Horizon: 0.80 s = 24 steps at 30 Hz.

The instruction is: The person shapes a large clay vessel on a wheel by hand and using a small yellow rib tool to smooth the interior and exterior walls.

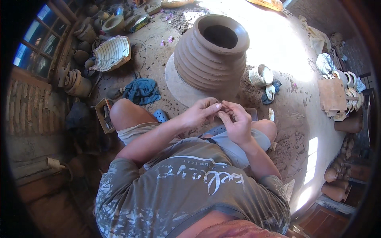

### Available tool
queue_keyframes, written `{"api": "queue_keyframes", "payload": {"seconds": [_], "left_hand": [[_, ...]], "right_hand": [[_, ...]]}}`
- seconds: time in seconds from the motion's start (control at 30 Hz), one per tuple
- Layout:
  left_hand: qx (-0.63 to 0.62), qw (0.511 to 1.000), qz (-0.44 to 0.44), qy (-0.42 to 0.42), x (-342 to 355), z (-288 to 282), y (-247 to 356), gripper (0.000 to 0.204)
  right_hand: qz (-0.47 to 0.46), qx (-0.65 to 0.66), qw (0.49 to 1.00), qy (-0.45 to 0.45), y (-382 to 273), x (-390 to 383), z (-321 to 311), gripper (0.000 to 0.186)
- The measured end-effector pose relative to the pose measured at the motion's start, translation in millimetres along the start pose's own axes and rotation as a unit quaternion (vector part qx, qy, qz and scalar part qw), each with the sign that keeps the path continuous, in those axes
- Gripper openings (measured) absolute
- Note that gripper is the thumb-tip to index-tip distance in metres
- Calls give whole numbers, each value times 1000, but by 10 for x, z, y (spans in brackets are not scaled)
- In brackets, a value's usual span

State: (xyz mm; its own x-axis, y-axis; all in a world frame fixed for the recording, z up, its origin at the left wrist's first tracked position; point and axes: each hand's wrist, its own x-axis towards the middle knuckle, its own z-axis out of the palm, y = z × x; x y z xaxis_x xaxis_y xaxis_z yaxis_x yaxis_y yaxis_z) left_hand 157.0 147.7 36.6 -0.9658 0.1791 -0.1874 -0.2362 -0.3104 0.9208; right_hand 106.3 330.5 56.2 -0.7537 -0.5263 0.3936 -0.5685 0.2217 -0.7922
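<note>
My left hand (200, 113) and my right hand (237, 122) meet above my lap, fingertips bent and pinched close together. Whatever they hold between them is too small and hidden for me to make out. Just beyond them stands a large brown clay pot (210, 65), its wall ringed with ridges and its round mouth uncovered. It rests on a pale round disc (173, 79), leaning away to the upper right in this wide view. Neither hand touches the pot.
A small pale bucket (260, 75) sits right of the pot, with rags (270, 92) beside it. On the left lie a teal cloth (142, 91), a box of tools (103, 117) and a ribbed white piece (112, 53). Clay pots (335, 190) line the right wall.
</note>
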Motion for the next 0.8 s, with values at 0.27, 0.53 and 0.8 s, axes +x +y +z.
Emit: {"api": "queue_keyframes", "payload": {"seconds": [0.27, 0.53, 0.8], "left_hand": [[12, 1000, -3, -11, 50, -96, -85, 33], [180, 828, 339, 408, 672, -1010, 393, 47], [267, 799, 337, 420, 795, -846, 86, 59]], "right_hand": [[-83, -100, 991, -11, 184, 7, -37, 10], [244, 314, 915, 74, 291, -75, -121, 22], [221, 342, 911, 64, 337, -210, -15, 16]]}}
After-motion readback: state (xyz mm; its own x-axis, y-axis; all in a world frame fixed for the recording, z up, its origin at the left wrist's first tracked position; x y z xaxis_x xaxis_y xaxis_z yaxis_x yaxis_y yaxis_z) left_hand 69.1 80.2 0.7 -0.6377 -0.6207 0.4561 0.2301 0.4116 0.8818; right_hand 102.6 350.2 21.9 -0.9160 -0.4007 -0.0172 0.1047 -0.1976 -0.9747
